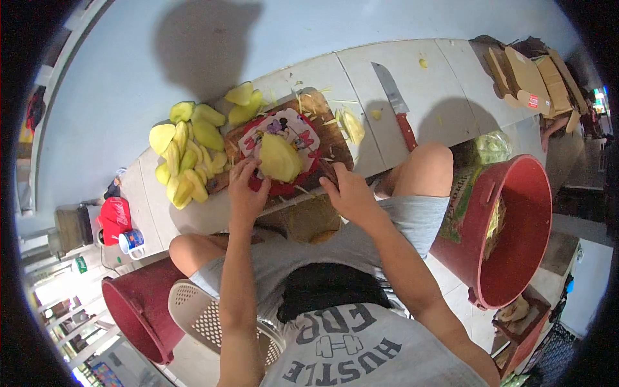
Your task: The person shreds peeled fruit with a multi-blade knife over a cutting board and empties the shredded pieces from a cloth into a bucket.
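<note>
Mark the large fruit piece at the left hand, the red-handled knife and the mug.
Large fruit piece [280,159]: head view, middle of its surface.
Red-handled knife [396,100]: head view, blade near the handle.
Mug [131,241]: head view, its blue side.

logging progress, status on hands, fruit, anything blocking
Left hand at edge of pale fruit. Right hand gripping dark object, identity unclear. Fruit on patterned cloth over board. Knife lies apart, not in way.
</note>
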